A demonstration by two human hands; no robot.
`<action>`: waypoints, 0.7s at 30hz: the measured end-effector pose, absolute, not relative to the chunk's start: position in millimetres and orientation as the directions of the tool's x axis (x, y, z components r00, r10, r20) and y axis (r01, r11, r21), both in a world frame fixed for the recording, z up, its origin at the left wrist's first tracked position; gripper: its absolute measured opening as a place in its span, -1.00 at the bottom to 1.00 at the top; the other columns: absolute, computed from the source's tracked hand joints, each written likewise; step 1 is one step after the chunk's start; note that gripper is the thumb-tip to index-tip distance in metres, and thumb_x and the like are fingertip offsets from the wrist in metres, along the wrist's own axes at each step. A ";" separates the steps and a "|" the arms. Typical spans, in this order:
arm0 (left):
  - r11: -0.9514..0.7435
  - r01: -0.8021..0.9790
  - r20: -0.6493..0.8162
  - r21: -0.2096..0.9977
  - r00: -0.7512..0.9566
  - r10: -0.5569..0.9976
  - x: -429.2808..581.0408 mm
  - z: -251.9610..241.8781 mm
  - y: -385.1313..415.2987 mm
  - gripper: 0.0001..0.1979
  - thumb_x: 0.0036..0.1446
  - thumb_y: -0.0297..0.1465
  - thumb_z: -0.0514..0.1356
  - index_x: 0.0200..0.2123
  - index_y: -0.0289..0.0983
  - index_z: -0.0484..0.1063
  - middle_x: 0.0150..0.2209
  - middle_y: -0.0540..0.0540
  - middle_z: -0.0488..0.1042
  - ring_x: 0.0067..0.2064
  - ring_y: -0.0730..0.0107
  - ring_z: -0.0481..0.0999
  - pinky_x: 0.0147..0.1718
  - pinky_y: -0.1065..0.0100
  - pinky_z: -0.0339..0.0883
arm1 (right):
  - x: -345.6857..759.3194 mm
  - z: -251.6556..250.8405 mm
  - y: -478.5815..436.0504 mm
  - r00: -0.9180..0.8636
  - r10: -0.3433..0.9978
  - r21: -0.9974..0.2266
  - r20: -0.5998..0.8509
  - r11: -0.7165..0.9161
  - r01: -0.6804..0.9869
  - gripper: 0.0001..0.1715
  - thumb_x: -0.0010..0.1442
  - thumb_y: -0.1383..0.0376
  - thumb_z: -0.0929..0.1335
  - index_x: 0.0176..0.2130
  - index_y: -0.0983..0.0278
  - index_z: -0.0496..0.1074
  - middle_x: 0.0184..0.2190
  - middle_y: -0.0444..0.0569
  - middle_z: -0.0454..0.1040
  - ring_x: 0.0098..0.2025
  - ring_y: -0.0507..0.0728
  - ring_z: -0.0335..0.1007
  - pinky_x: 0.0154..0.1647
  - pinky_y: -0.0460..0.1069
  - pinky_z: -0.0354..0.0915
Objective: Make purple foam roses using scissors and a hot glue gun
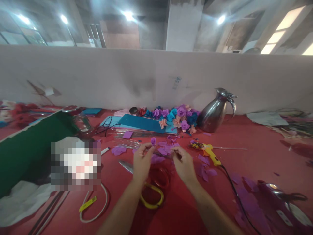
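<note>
My left hand (142, 160) pinches a small purple paper flower (153, 141), which stands upright above the fingertips. To the right, my right hand (182, 160) is closed, thumb against fingers; whatever it may hold is too small to make out. Between and behind the hands lie loose purple petals (166, 148). Partly under my left hand and forearm is a pair of large scissors (153, 196), with a yellow and a red handle loop and the blades pointing left. Behind my left hand thin wire stems (130, 143) are spread on the red table (178, 209).
Finished paper flowers (181, 112) are heaped by blue paper sheets (141, 123) against the partition. Right of them stands a metal jug (215, 112). A yellow glue gun (212, 155) trails a black cord. A green-sided box (36, 142) stands left, near a white cable (105, 205).
</note>
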State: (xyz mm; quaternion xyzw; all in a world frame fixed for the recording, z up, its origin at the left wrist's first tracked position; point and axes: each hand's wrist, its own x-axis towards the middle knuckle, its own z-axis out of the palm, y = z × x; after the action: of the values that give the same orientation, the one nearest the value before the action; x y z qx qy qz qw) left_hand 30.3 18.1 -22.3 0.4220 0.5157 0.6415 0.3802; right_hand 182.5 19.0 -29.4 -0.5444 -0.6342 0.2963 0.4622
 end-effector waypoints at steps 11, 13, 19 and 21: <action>-0.276 -0.237 0.148 0.932 -0.445 0.883 17.7 -19.8 25.7 -0.88 -0.06 -0.37 0.26 -0.41 -0.27 0.40 -0.49 0.09 0.35 -0.44 0.57 0.31 -0.39 0.53 0.21 | 193.9 -41.8 26.2 -0.121 0.944 -0.399 0.308 0.243 0.884 -0.82 0.05 0.37 0.33 -0.37 0.17 0.53 -0.32 -0.02 0.55 -0.21 0.22 0.30 -0.18 0.08 0.10; -0.253 -0.211 0.152 0.944 -0.402 0.903 18.1 -21.2 26.4 -0.88 -0.09 -0.38 0.28 -0.44 -0.28 0.43 -0.49 0.07 0.38 -0.43 0.54 0.33 -0.37 0.50 0.23 | 192.4 -42.6 24.6 -0.131 0.945 -0.368 0.299 0.241 0.898 -0.83 0.05 0.36 0.34 -0.35 0.18 0.54 -0.31 0.01 0.55 -0.20 0.24 0.28 -0.19 0.09 0.08; -0.280 -0.152 0.228 0.948 -0.287 0.930 19.3 -21.2 26.0 -0.90 -0.20 -0.38 0.34 -0.52 -0.27 0.53 -0.35 -0.08 0.48 -0.25 0.33 0.45 -0.26 0.35 0.33 | 188.5 -44.6 20.9 -0.186 0.941 -0.318 0.283 0.275 0.907 -0.80 0.07 0.40 0.32 -0.34 0.16 0.53 -0.32 0.02 0.54 -0.19 0.26 0.27 -0.20 0.11 0.08; -0.272 -0.144 0.227 0.952 -0.268 0.936 19.6 -21.4 25.4 -0.91 -0.22 -0.39 0.36 -0.54 -0.26 0.55 -0.34 -0.09 0.47 -0.26 0.32 0.45 -0.29 0.35 0.34 | 187.8 -44.6 21.4 -0.178 0.940 -0.346 0.290 0.277 0.897 -0.77 0.07 0.42 0.31 -0.34 0.15 0.53 -0.32 0.01 0.54 -0.19 0.26 0.27 -0.19 0.11 0.10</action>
State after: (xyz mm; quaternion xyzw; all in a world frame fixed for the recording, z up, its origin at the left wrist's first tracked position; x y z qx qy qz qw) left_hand 19.6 25.4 -21.4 0.4460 0.4441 0.6610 0.4086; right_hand 187.8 21.4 -44.6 -0.5995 -0.7660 0.0480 0.2271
